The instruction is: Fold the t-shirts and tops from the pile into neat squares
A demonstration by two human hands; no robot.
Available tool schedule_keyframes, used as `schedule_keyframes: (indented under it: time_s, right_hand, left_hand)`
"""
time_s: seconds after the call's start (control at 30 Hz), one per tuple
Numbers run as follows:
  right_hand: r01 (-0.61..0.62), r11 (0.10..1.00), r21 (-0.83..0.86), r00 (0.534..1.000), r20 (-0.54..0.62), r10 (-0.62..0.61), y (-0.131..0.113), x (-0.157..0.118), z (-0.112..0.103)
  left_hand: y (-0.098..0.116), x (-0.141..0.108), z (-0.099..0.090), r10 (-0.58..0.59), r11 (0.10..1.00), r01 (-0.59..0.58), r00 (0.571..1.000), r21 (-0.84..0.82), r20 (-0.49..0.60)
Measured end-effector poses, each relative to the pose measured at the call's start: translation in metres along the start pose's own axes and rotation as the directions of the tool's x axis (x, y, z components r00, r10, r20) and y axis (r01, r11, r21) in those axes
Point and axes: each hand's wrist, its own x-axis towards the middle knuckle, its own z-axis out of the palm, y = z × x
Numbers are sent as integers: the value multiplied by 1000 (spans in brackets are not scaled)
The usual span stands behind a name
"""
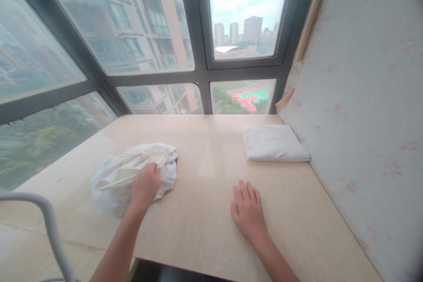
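On the left of the pale wooden-topped surface (pixel 201 211) lies a crumpled heap of white cloth (pixel 120 165), loosely bunched. My left hand (pixel 145 185) is closed on its near right side, with the fingertips hidden in the folds. A small dark patch shows at the heap's right edge. My right hand (pixel 248 209) rests palm down on the bare surface, fingers stretched forward and a little apart, holding nothing. Beyond it, against the wall, lies a flat, neatly folded white cloth (pixel 274 143), which the hand does not touch.
Dark-framed windows (pixel 200 53) border the far and left sides. A flowered wallpapered wall (pixel 357 132) rises on the right, its paper peeling near the window corner. At the lower left a curved white tube (pixel 49 220) arches up. A dark opening (pixel 165 271) shows at the near edge.
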Motion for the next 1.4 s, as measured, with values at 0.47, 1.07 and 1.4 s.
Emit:
schedule_keyframes:
  time_s: [0.47, 1.07, 1.4]
  right_hand:
    - [29, 998, 57, 999, 25, -31, 21, 2, 8]
    - [-9, 988, 155, 1000, 3, 9, 10, 0, -9]
    - [-140, 712, 688, 869, -259, 421, 26, -29, -25]
  left_hand:
    - [214, -176, -15, 651, 456, -388, 759, -801, 3]
    - [65, -174, 33, 12, 593, 222, 959, -774, 284]
    - [135, -179, 34, 196, -192, 421, 901, -886, 386]
